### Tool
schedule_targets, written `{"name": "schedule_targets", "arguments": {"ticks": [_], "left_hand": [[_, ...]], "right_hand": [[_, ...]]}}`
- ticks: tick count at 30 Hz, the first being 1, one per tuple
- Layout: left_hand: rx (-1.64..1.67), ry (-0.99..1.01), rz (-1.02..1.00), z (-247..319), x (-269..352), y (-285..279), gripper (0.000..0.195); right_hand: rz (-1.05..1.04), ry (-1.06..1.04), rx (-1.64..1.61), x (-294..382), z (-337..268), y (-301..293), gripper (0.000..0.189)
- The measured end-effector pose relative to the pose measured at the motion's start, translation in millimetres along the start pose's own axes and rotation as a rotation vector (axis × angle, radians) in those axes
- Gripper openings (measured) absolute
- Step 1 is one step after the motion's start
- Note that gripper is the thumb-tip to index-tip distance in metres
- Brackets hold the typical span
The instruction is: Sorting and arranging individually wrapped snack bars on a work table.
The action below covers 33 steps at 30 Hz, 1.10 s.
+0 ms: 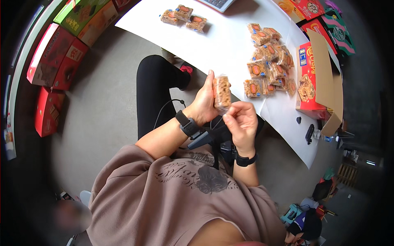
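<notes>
In my left hand [205, 100] rests a nut crisp bar [223, 92] in a clear plastic wrapper, held over my lap near the table edge. My right hand [243, 121] pinches the near end of that wrapper between thumb and fingers. A pile of similar wrapped bars [267, 58] lies on the white table [215, 46], to the right and beyond my hands. Several more wrapped bars [184, 17] form a small group at the far left of the tabletop. Whether the wrapper is torn cannot be told.
An opened red snack carton [311, 77] with raised cardboard flaps stands on the right of the table. A keyboard-like device [218, 3] sits at the far edge. Small black objects [309, 133] lie near the right corner. Red boxes [58, 55] line the left side.
</notes>
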<state>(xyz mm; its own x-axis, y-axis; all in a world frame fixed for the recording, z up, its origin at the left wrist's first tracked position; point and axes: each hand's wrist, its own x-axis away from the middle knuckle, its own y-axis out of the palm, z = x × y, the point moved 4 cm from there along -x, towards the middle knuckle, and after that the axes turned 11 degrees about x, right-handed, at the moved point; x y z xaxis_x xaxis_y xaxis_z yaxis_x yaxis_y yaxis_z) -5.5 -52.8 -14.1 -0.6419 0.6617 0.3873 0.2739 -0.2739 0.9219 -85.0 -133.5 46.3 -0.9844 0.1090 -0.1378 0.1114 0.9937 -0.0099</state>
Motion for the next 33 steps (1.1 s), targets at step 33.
{"name": "schedule_targets", "arguments": {"ticks": [33], "left_hand": [[-0.379, 0.224, -0.217, -11, 48, 9, 0.038]], "right_hand": [[0.315, 0.141, -0.237, 30, 10, -30, 0.032]]}}
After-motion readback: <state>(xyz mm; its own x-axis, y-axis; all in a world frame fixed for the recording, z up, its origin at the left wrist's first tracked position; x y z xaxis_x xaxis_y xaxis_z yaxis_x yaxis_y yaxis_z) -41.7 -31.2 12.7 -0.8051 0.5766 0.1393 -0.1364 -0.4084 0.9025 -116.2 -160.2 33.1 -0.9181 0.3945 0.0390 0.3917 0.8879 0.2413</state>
